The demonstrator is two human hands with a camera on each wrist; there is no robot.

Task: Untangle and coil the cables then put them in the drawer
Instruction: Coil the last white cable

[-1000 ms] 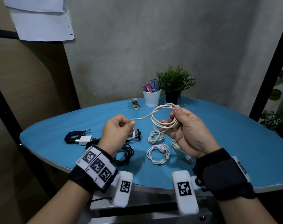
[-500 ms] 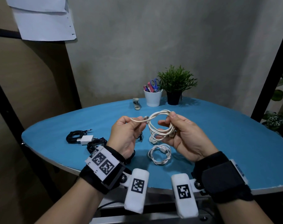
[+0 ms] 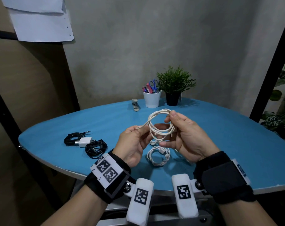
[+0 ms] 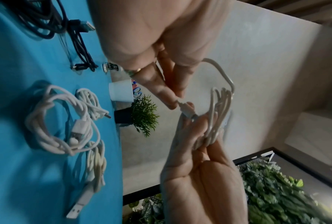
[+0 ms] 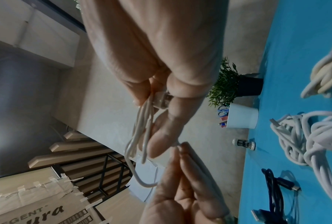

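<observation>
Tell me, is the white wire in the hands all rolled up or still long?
Mostly rolled up. The white cable makes several loops that the right hand holds; only a short end runs to the left hand.

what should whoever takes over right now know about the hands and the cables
Right hand: grip on the looped white cable, held above the blue table.
Left hand: pinches that cable's free end.
Done: coiled white cables lie on the table under the hands.
Left: tuck in the free end; the black cables and the white charger plug lie at the left and look loosely bundled. No drawer is in view, nothing stowed.
</observation>
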